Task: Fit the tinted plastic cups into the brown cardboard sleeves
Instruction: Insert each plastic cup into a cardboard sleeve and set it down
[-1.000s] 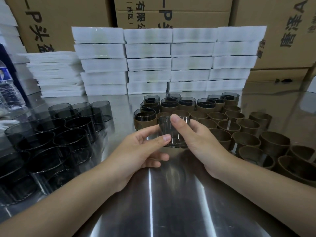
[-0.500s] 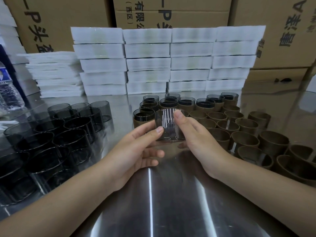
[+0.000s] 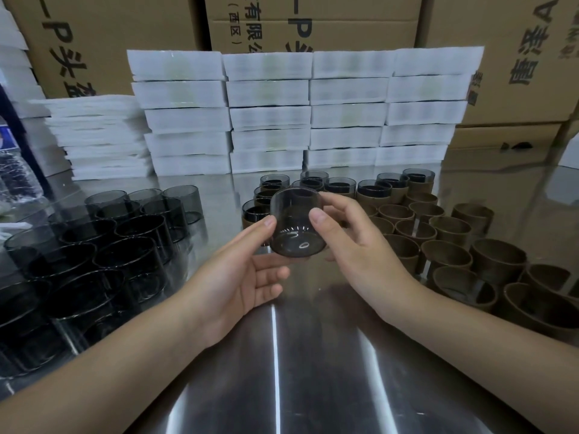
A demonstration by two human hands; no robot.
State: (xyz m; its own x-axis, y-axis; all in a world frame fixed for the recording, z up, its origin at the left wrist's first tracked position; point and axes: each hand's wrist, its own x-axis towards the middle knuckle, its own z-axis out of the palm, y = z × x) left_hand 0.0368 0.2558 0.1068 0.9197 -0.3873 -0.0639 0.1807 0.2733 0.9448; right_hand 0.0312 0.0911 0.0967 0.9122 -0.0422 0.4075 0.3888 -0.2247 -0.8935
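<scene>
While both hands meet above the middle of the table [image 3: 282, 371], they hold one tinted cup [image 3: 296, 227] between them, clear of the surface and tipped so its base faces the camera. The left hand [image 3: 238, 277] pinches the cup's left wall with its thumb, fingers spread underneath. The right hand [image 3: 354, 245] presses its thumb to the right wall, fingers curled round the back. Along the table's left edge crowd loose tinted cups [image 3: 103, 255]. Toward the right edge stand rows of empty brown sleeves [image 3: 451, 245]. Nearer the far edge, sleeved cups [image 3: 341, 187] stand grouped just behind the held one. White stacks [image 3: 297, 114] line the far edge, with cardboard boxes [image 3: 313, 23] behind them.
</scene>
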